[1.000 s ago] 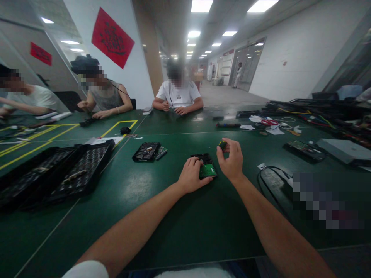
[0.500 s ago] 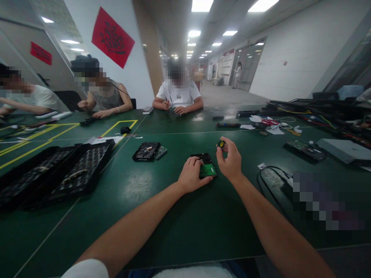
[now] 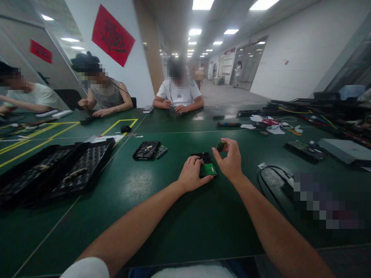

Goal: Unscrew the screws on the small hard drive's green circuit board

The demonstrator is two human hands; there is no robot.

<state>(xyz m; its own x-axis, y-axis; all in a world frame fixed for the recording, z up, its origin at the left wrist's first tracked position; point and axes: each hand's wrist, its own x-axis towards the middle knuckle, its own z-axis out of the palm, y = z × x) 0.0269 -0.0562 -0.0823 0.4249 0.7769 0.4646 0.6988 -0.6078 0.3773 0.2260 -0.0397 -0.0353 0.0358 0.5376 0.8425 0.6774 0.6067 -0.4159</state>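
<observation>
My left hand (image 3: 191, 173) is closed on a small black device whose green circuit board (image 3: 208, 169) lies exposed. Its fingers reach across the left side of the device, with the thumb along the near edge. Just above and to the right, my right hand (image 3: 231, 159) pinches a short screwdriver (image 3: 221, 145) by its dark handle with yellow marks. The screwdriver is raised clear of the board and tilted. Its thin shaft points left and is hard to make out.
Left of my hands lie a square black part (image 3: 146, 150) and a small circuit board (image 3: 161, 151). A large black tray (image 3: 84, 170) stands farther left. On the right are a cable (image 3: 261, 181), another opened device (image 3: 305, 150) and a grey metal box (image 3: 348, 151). Co-workers sit across the table.
My right hand has turned the screwdriver, so its yellow-marked end faces me less. My left hand stays on the device.
</observation>
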